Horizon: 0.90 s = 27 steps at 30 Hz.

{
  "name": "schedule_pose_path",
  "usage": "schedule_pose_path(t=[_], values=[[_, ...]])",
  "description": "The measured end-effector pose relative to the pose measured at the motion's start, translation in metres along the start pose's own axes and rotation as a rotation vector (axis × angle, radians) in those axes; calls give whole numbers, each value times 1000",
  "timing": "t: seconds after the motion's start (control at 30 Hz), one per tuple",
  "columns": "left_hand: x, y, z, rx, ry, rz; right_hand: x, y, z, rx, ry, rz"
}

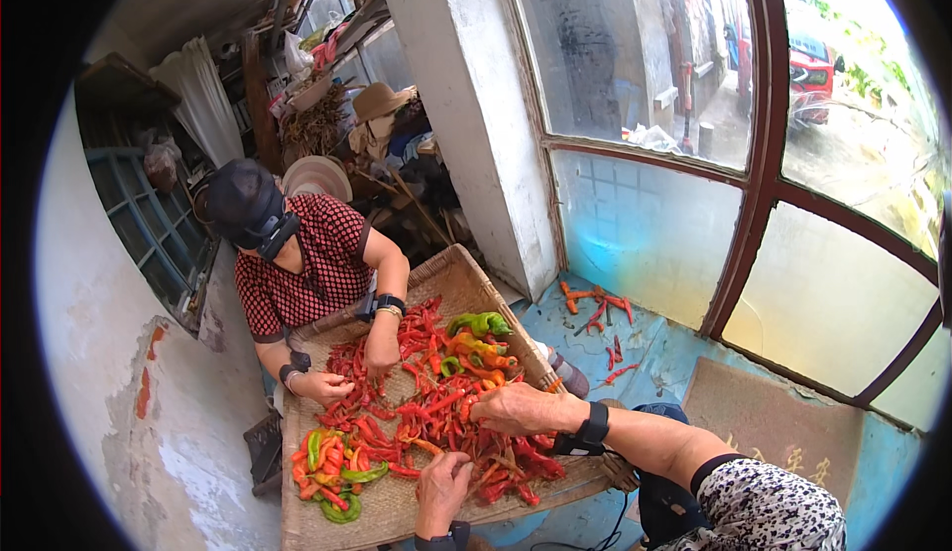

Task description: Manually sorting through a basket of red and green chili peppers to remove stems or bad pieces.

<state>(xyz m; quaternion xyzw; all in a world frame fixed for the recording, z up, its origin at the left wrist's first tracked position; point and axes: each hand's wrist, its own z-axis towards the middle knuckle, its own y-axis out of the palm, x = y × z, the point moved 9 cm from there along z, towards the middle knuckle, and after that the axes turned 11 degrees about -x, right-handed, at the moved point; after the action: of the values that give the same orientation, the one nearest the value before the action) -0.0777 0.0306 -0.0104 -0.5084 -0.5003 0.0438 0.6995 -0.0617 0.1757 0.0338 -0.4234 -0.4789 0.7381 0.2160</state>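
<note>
A shallow woven tray lies before me with chili peppers spread over it. My right hand reaches in from the right with its fingers down among the red chili peppers. At its fingertips is a red pepper, but I cannot make out whether it is gripped. My left hand is low over the tray, fingers curled, close to an orange pepper. What its fingertips hold, if anything, is hidden. Left of it sits a small heap of orange, red and green peppers. Larger green and orange peppers lie near the far right rim.
Across the tray a co-worker in a cap and dotted shirt has both hands among the peppers. Several peppers lie on the blue floor sheet by the window. A mat is at right; a white pillar stands behind.
</note>
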Motion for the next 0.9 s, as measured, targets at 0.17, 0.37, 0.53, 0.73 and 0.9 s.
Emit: schedule_pose_path(t=[0.17, 0.37, 0.53, 0.73, 0.9], values=[[1, -1, -2, 5, 28, 0, 0, 4, -1, 2, -2, -24], [3, -2, -3, 17, 53, 44, -4, 1, 0, 52, -49, 9], [3, -1, -2, -13, -1, -7, -5, -4, -2, 90, -74, 26], [8, -2, -5, -25, -43, 39, 7, 14, 3, -27, 7, 17], [4, 5, 1, -59, -43, 65, 0, 4, 1, -63, 11, 39]])
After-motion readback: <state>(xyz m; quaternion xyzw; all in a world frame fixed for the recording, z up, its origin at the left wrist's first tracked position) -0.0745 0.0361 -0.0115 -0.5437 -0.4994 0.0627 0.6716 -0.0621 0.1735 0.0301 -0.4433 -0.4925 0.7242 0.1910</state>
